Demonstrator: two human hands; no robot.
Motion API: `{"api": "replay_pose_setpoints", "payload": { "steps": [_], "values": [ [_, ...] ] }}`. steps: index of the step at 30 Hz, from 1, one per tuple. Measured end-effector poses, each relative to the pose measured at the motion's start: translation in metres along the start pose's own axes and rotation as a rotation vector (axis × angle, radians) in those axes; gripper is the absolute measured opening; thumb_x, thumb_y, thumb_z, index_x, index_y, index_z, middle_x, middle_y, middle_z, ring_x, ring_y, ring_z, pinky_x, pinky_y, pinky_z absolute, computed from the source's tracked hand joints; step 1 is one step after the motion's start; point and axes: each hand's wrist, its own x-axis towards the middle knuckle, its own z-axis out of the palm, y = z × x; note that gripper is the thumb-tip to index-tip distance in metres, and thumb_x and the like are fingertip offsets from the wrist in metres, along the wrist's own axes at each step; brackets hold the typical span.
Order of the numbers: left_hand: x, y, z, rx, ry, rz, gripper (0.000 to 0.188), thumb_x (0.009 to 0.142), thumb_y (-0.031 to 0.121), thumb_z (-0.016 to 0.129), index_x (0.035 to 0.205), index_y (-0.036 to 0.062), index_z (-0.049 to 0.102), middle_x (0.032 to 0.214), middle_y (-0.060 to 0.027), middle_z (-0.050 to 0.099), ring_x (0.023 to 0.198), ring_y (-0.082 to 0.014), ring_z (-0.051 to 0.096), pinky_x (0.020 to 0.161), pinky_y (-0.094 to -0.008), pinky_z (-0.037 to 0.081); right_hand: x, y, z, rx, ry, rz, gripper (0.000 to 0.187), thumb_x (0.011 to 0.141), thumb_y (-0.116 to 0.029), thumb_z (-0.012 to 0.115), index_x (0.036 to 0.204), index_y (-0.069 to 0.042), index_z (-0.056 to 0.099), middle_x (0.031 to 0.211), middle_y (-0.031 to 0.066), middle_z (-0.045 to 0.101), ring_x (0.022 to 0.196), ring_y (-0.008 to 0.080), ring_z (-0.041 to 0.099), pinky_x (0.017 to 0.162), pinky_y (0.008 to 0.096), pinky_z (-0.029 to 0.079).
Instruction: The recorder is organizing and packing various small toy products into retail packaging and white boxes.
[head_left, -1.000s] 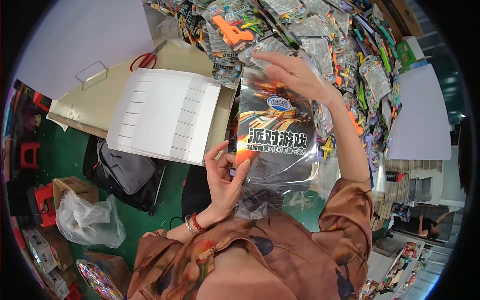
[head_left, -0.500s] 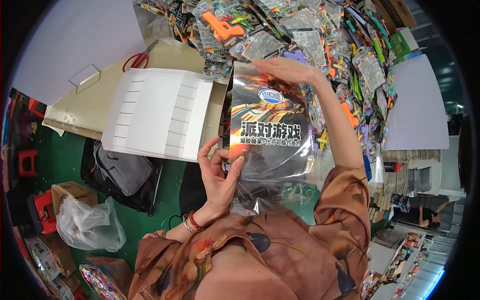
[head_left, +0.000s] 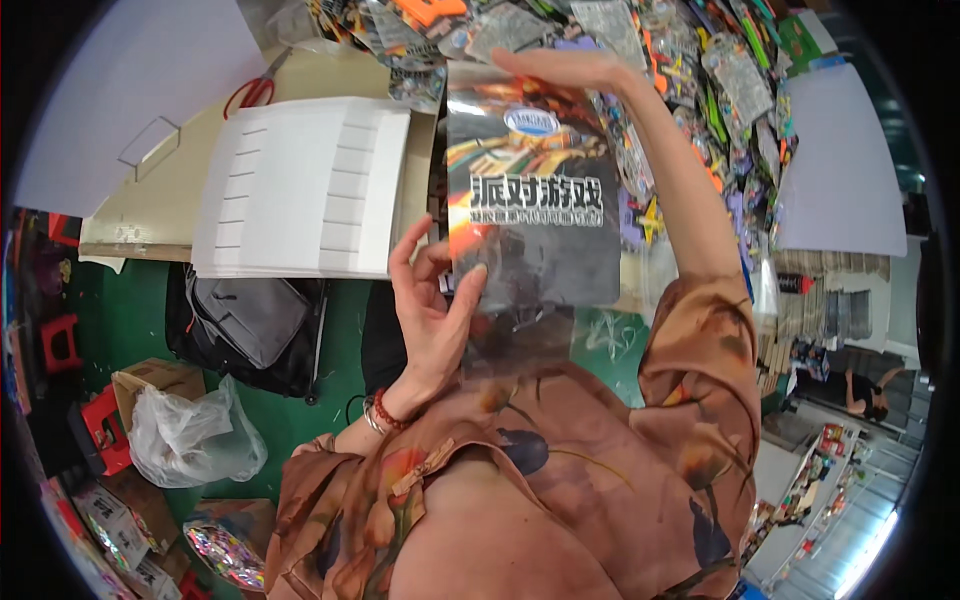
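Left grip point(head_left: 432, 315) is closed on the left side of a dark printed packet point(head_left: 560, 265), thumb pressed on its front, index finger pointing up beside it. Right grip point(head_left: 575, 72) lies across the packet's top edge with the fingers stretched toward the left; I cannot tell whether it pinches there or merely rests. The packet is held up before the person's chest, by the front edge of the table point(head_left: 345, 75), its face toward the camera, with see-through film point(head_left: 520, 335) trailing from its lower end.

Just left of the packet, near the table's front edge, lies a stack of white sheets point(head_left: 285, 190) with rows of short lines along both sides. Red-handled scissors point(head_left: 250, 95) lie by the stack's far left corner. Beyond the packet, a heap of carded toys point(head_left: 735, 75) spreads across the far right. Below the front edge, a black-and-grey backpack point(head_left: 255, 315) sits on the green floor point(head_left: 120, 320); farther left, a clear plastic bag point(head_left: 195, 440) lies against a cardboard box point(head_left: 155, 380).
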Motion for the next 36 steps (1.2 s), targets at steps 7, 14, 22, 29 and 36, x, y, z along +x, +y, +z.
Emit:
{"api": "replay_pose_setpoints", "payload": {
  "steps": [7,14,22,29,36],
  "values": [
    [0.002,-0.003,0.002,0.022,-0.013,0.015,0.066,0.083,0.001,0.065,0.136,0.002,0.026,0.101,-0.0077,0.056,0.094,-0.0133,0.053,0.086,-0.0257,0.04,0.013,0.012,-0.001,0.216,-0.032,0.099,0.076,0.083,-0.071,0.035,0.129,-0.011,0.041,0.116,0.0098,0.046,0.104,0.0172,0.044,0.088,0.0315,0.036],
    [0.001,0.002,0.002,0.082,-0.066,0.086,0.059,0.086,-0.002,0.059,0.136,0.0043,0.027,0.101,-0.0038,0.055,0.091,-0.0081,0.051,0.077,-0.0203,0.042,0.029,0.01,-0.015,0.221,-0.264,0.402,0.09,0.079,-0.078,0.027,0.145,-0.017,0.022,0.148,0.0116,0.025,0.135,0.0241,0.026,0.108,0.0365,0.024],
    [0.004,0.003,-0.006,0.103,-0.053,0.083,0.052,0.085,0.006,0.065,0.129,0.0017,0.04,0.102,-0.0054,0.058,0.093,-0.0114,0.053,0.082,-0.0247,0.043,-0.122,0.046,0.03,0.039,0.878,-0.199,0.049,0.093,-0.045,0.047,0.118,-0.004,0.058,0.093,0.0082,0.066,0.084,0.0136,0.062,0.076,0.0252,0.047],
    [0.009,0.029,0.0,0.101,-0.141,0.19,0.031,0.091,0.014,0.058,0.119,-0.0005,0.055,0.113,-0.0063,0.059,0.094,-0.0109,0.054,0.083,-0.022,0.042,-0.205,0.022,0.166,1.092,0.785,0.018,0.019,0.09,-0.019,0.058,0.1,-0.002,0.062,0.074,0.0075,0.064,0.055,0.0111,0.058,0.048,0.0217,0.043],
    [0.016,0.034,-0.003,0.077,-0.224,0.237,0.036,0.098,0.027,0.045,0.113,-0.0029,0.059,0.109,-0.0071,0.061,0.102,-0.0128,0.054,0.091,-0.0259,0.039,-0.21,-0.013,0.173,1.432,0.613,-0.272,0.039,0.096,-0.034,0.045,0.124,-0.007,0.047,0.081,0.0191,0.065,0.052,0.0186,0.059,0.04,0.0231,0.041]
  ]
}}
